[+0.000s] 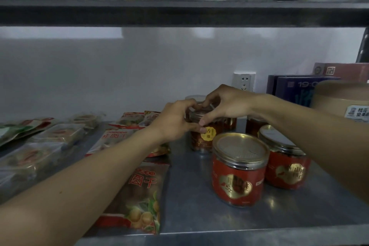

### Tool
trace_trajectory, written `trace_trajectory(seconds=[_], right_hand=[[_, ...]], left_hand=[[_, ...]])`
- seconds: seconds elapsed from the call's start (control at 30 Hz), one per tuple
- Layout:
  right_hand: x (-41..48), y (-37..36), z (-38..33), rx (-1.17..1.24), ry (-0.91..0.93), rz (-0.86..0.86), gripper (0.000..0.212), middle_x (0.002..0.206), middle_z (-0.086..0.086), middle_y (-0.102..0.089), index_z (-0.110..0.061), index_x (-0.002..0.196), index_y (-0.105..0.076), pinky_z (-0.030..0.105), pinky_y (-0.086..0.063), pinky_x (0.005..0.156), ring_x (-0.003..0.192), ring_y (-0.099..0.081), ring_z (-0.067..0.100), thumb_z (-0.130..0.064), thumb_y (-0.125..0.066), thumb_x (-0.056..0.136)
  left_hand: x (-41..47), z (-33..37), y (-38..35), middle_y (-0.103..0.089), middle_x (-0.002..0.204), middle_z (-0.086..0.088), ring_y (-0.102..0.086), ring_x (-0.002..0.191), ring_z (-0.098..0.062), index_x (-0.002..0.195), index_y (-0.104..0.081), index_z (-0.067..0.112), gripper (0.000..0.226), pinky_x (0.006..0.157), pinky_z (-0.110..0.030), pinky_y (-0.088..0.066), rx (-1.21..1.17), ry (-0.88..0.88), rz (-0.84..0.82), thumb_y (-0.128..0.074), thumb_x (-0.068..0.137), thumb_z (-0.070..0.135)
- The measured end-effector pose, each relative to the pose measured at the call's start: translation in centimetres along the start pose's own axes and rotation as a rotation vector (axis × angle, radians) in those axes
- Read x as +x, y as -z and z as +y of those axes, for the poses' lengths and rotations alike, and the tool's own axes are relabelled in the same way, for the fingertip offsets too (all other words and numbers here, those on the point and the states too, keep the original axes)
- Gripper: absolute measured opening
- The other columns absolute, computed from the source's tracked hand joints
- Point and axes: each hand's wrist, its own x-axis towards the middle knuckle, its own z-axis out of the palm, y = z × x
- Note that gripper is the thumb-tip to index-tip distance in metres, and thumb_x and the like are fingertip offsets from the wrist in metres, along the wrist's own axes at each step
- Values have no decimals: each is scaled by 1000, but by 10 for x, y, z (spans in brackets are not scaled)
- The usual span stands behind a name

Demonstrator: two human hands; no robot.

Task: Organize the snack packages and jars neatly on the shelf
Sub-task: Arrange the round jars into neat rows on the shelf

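A clear jar with a yellow round label stands mid-shelf, and both hands hold it. My left hand grips its left side, thumb on the label. My right hand curls over its top and lid. In front stand two red-labelled jars with gold lids, one nearer and one to the right. More jars behind are partly hidden by my right hand. A red snack pouch lies flat under my left forearm, with another red pouch behind it.
The steel shelf has its front edge near the bottom. Clear tray packs lie at the left. Purple and red boxes and a tan round container stand at the right. A wall socket is behind; an upper shelf hangs overhead.
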Motion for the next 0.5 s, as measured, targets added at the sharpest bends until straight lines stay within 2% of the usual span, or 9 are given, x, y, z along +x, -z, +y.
trace_trajectory(seconds=[0.1,0.17,0.23,0.33,0.5], right_hand=[[-1,-2,2,6,-7,13,40,88,-17,-60,-32,95,-70,25,-37,67,85,-53,3,-55,-82,63],[-1,-2,4,7,-12,24,41,88,-17,-60,-32,94,-70,25,-38,67,85,-54,4,-55,-82,62],[-3,0,5,11,-22,19,45,93,-17,-61,-33,98,-70,25,-40,73,90,-54,4,-55,-83,61],[-6,1,5,10,-24,-12,50,99,-17,-60,-31,106,-69,27,-41,80,95,-53,3,-54,-82,63],[-11,-1,3,25,-25,18,50,98,-17,-61,-30,109,-68,22,-41,73,93,-54,2,-51,-82,66]], left_hand=[[-1,1,-1,-67,105,6,-61,101,-10,105,-63,26,45,84,-23,-51,2,7,12,-86,66,30],[-3,3,-2,-65,98,9,-64,92,-9,105,-64,24,46,82,-22,-52,-20,17,16,-87,65,28],[-5,6,-2,-62,91,14,-64,81,-3,104,-64,23,46,76,-15,-50,-23,12,10,-87,65,27],[-7,9,-2,-61,91,18,-62,76,1,105,-63,25,45,68,-8,-46,-8,-6,2,-86,66,28],[-9,11,-2,-58,97,10,-62,81,-9,112,-62,22,50,73,-19,-48,49,-2,9,-85,68,31]])
